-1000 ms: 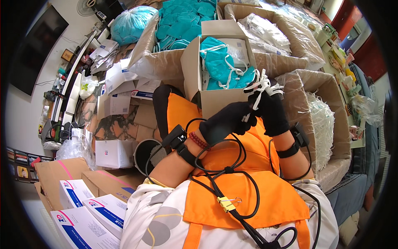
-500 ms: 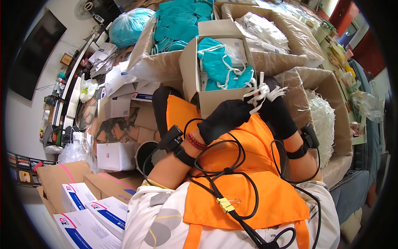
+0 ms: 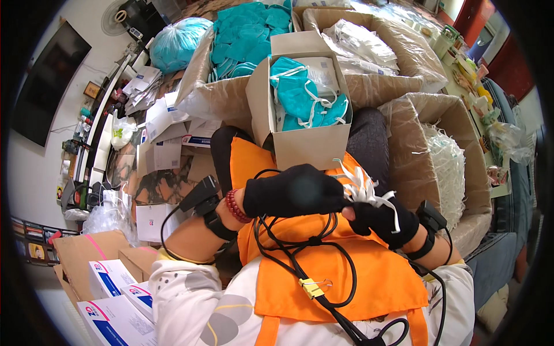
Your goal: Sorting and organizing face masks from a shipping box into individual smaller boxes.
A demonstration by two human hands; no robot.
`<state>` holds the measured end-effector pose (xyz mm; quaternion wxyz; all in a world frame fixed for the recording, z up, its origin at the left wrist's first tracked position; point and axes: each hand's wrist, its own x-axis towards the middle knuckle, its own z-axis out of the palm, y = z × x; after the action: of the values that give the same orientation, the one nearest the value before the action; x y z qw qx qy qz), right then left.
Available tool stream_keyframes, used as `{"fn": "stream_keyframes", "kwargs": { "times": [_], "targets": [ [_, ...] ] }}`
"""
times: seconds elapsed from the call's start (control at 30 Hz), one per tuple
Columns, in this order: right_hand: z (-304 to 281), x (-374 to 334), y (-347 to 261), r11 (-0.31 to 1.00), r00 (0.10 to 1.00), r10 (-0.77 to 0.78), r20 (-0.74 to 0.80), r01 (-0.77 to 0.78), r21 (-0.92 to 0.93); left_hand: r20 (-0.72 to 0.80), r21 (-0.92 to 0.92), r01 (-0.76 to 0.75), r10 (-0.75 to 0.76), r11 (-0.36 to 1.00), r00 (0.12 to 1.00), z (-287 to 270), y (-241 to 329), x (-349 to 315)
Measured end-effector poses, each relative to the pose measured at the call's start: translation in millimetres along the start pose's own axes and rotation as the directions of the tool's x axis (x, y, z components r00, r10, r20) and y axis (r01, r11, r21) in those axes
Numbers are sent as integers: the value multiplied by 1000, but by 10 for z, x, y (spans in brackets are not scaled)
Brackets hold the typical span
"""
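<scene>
A bunch of white straps [image 3: 365,190] is fanning out just on the person's side of the small open box [image 3: 311,149], a little toward its right. The right hand [image 3: 381,222], in a black glove, is clamping its fingers around the bunch, with ends spilling over the glove. The left hand [image 3: 294,190], gloved too, is reaching across in front of the box to meet it, fingers together; from where I'm standing I can't tell whether they're pinching a strap. Inside the box, teal masks [image 3: 303,98] are lying beside a white pack [image 3: 320,72]. Behind the box on the left, a plastic-lined carton [image 3: 216,101] is holding a heap of teal masks; behind it on the right, another carton [image 3: 410,55] is holding white packets [image 3: 360,43]. To the box's right, a third carton [image 3: 410,127] is holding tangled white strings [image 3: 444,167]. Nearer than the box, black cords [image 3: 291,262] are looping over an orange apron [image 3: 369,277].
</scene>
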<state>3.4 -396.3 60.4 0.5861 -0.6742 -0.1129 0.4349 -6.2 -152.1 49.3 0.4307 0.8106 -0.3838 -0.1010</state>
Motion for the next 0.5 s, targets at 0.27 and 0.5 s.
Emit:
{"fn": "stream_keyframes", "kwargs": {
  "times": [0.27, 0.5],
  "targets": [
    [-91, -390, -76, 975, 979, 201, -25, -198, 97, 3, -305, 125, -131, 944, 991, 72, -81, -348],
    [-1677, -765, 132, 758, 661, -466, -588, -45, -651, -479, 5, 485, -424, 874, 769, -670, -829, -1731]
  ]
}}
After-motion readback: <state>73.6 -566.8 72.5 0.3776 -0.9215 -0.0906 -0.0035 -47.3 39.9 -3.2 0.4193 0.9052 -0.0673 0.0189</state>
